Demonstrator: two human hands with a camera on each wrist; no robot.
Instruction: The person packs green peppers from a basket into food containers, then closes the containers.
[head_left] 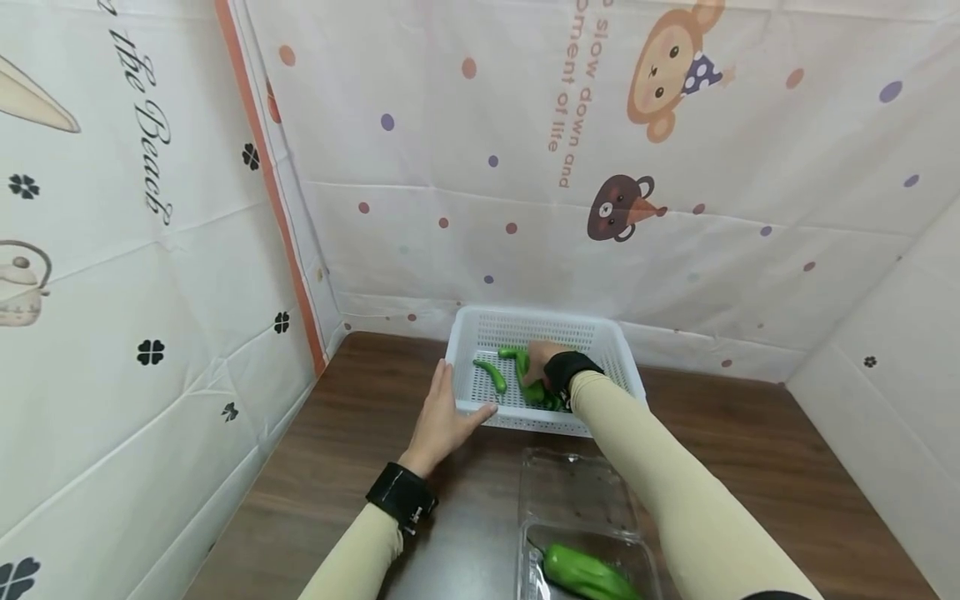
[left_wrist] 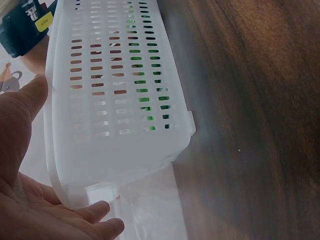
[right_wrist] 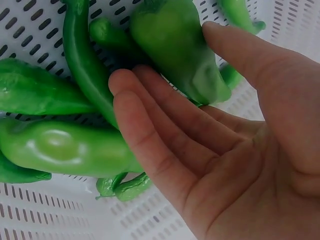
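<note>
A dark brown wood-grain table (head_left: 337,467) fills the floor of a booth hung with white printed sheets (head_left: 525,167). At its back edge stands a white slotted plastic basket (head_left: 480,329), rectangular, its long side running left to right. In front of it lies an open clear plastic clamshell box (head_left: 577,492) holding one glossy green pepper (head_left: 588,573).

The head view shows both beige-sleeved arms; the left hand (head_left: 442,417) lies spread with straight fingers against the basket's near left corner. The left wrist view adds that the palm (left_wrist: 20,175) sits along the rim while green shows through the slots.

Only the right wrist view shows the heap clearly: smooth, waxy, long green peppers (right_wrist: 65,150) lying crosswise on the perforated floor. The right hand (right_wrist: 225,150) is inside the basket, fingers close together and nearly straight under a broad pepper (right_wrist: 175,45), thumb against its far side. That pepper's long axis runs diagonally, stem end away from the palm.
</note>
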